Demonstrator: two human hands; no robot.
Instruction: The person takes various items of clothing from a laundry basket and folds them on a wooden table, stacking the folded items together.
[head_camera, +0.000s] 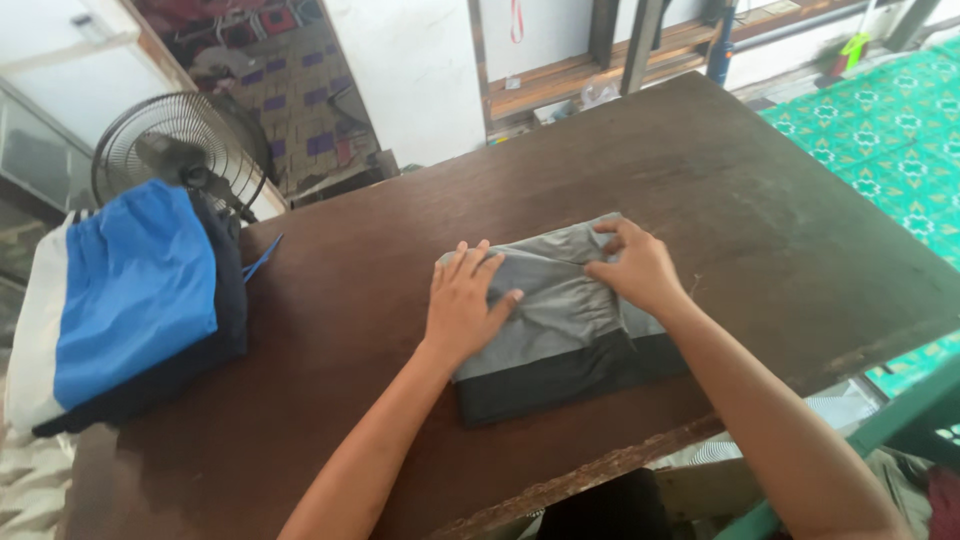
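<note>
A person's left hand (462, 305) presses flat, fingers spread, on a folded grey garment (560, 330) at the middle of a dark wooden table (760, 210). The right hand (635, 268) pinches the cloth's upper edge. Well left of the fingers sits a blue-and-white garment (125, 300).

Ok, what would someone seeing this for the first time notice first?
Probably the two bare hands pressing a folded grey and black garment mid-table: the left hand lies flat on it, the right hand pinches its top edge. Next, the bright blue and white bundle at the dark wooden table's left edge, with a fan behind it.
</note>
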